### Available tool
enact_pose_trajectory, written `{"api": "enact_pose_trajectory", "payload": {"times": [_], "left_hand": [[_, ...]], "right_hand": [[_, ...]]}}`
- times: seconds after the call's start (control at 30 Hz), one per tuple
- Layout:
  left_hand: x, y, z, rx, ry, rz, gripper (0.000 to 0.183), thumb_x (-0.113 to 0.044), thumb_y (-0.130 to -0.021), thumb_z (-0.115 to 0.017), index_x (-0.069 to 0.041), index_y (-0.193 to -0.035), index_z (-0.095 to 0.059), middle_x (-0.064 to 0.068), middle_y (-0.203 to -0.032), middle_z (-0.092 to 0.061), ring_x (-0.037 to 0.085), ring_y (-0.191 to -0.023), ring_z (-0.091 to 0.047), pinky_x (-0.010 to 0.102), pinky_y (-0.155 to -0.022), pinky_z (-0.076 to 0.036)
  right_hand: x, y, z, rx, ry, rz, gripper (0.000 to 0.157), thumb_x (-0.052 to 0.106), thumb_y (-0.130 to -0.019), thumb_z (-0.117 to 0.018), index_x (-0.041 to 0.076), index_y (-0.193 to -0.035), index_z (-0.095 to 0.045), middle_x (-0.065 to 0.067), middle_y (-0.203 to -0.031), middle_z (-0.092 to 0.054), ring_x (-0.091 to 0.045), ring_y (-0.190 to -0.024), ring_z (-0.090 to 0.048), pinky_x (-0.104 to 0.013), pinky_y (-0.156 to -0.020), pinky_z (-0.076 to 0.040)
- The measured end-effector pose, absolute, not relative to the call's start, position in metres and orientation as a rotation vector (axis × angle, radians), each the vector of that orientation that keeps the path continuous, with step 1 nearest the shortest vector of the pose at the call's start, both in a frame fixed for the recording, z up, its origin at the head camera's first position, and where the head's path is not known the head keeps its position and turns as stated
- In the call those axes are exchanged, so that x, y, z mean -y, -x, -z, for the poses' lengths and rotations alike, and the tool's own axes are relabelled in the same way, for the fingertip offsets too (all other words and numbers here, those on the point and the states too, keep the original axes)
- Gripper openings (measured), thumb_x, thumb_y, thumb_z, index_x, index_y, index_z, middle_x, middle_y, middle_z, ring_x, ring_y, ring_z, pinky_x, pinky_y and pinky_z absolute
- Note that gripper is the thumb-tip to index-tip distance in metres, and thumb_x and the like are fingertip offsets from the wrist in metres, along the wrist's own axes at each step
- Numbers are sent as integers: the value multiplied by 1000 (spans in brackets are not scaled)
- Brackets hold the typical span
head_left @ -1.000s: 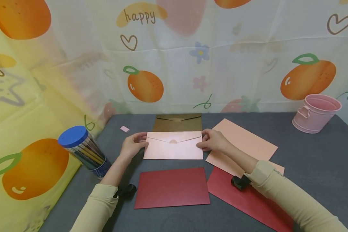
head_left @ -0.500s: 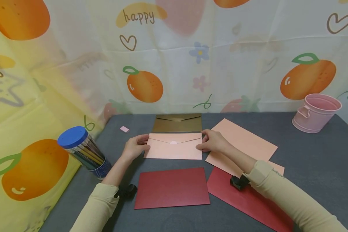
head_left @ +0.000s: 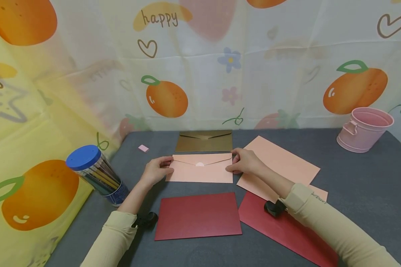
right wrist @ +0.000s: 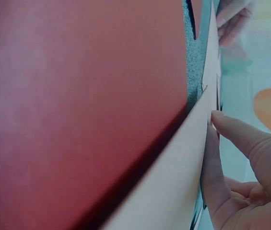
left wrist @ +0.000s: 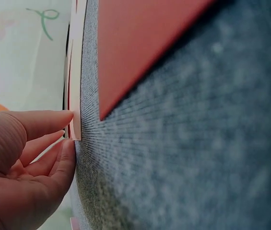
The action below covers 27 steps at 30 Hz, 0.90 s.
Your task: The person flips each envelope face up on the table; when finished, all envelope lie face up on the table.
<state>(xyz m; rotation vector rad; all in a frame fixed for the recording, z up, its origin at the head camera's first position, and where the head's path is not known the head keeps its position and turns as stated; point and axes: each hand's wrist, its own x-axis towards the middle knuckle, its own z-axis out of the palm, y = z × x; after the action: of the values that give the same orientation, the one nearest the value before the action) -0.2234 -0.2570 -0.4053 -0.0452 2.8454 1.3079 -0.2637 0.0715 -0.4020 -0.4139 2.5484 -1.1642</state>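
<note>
A pink envelope (head_left: 200,174), flap side up with a round pale spot at the flap's tip, lies across the middle of the table in the head view. My left hand (head_left: 155,171) pinches its left edge, thumb on top. At the opposite edge, my right hand (head_left: 245,162) pinches it between thumb and fingers. Just behind it is a gold envelope (head_left: 204,144), also showing its flap. Nearer me sits a red envelope (head_left: 198,216), plain side up. The left wrist view shows the thumb (left wrist: 49,123) and fingertips at the pink envelope's corner.
Under my right forearm, peach envelopes (head_left: 280,159) overlap a red one (head_left: 287,231). A pink bucket (head_left: 364,131) stands at the back right. On the left are a blue-lidded jar of pencils (head_left: 98,174) and a small pink eraser (head_left: 143,148). A printed curtain (head_left: 200,66) hangs behind.
The pink envelope has come down slightly towards me, so a strip of table now shows between it and the gold one. My left hand has shifted a little to the right.
</note>
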Motion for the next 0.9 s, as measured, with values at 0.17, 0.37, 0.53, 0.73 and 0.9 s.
{"api": "enact_pose_trajectory", "payload": {"times": [0.17,0.37,0.53,0.73,0.9], "left_hand": [[257,222,406,-2871,28,-1249,44,-2,-86,-69,5,-129,-60,23,-121,-63,33,-110,-61,43,-94,-49],[258,220,406,-2898,-42,-1157,42,-4,-88,-68,3,-129,-60,22,-126,-61,33,-113,-60,45,-94,-49],[260,216,404,-2955,-259,-1013,39,-5,-89,-67,4,-127,-61,24,-131,-57,38,-117,-57,49,-96,-46],[258,201,399,-2950,-501,-875,50,-15,-93,-65,8,-135,-51,30,-140,-46,46,-130,-42,57,-104,-36],[252,184,396,-2877,-590,-830,68,-30,-94,-66,5,-145,-39,28,-147,-38,43,-137,-35,58,-108,-30]], "right_hand": [[-71,265,404,-2573,416,1134,72,18,-82,-79,-5,-140,-44,-4,-84,-62,-10,-61,-65,-25,-60,-49],[-71,263,402,-2597,442,1092,74,21,-82,-79,-5,-141,-44,-2,-82,-63,-10,-61,-64,-26,-59,-46],[-72,263,400,-2609,486,1069,73,20,-83,-77,-7,-141,-43,-1,-79,-64,-10,-62,-65,-26,-59,-45],[-75,261,399,-2625,524,1057,71,22,-86,-76,-7,-141,-43,-2,-83,-64,-10,-66,-66,-27,-61,-47],[-82,250,398,-2678,668,1067,63,23,-88,-73,-7,-138,-48,-8,-99,-65,-19,-86,-64,-33,-70,-51]]}}
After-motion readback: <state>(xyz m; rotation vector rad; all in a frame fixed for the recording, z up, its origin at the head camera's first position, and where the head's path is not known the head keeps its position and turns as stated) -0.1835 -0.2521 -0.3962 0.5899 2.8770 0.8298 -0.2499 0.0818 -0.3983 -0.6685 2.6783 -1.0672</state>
